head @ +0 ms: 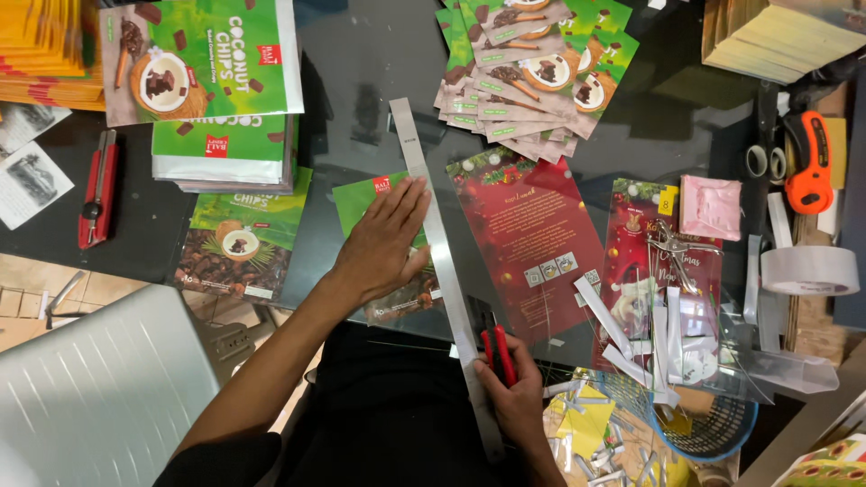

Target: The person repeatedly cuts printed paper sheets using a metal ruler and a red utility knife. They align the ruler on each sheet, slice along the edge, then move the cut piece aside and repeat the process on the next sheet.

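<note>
Head view: left hand (379, 243) lies flat, fingers spread, pressing a green pouch (383, 243) and the edge of a steel ruler (444, 271). Right hand (514, 397) is closed round a red cutter (498, 353) at the ruler's near end. The ruler runs lengthwise away from the person, tilted left, on the glass table (361, 81) beside a red card (532, 239).

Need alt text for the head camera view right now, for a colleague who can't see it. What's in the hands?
The left hand presses flat on a green printed sheet beside a long metal ruler, while the right hand holds a red utility knife at the ruler's near end. Around them on the dark glass table lie a red card and stacks of green packaging.
</note>
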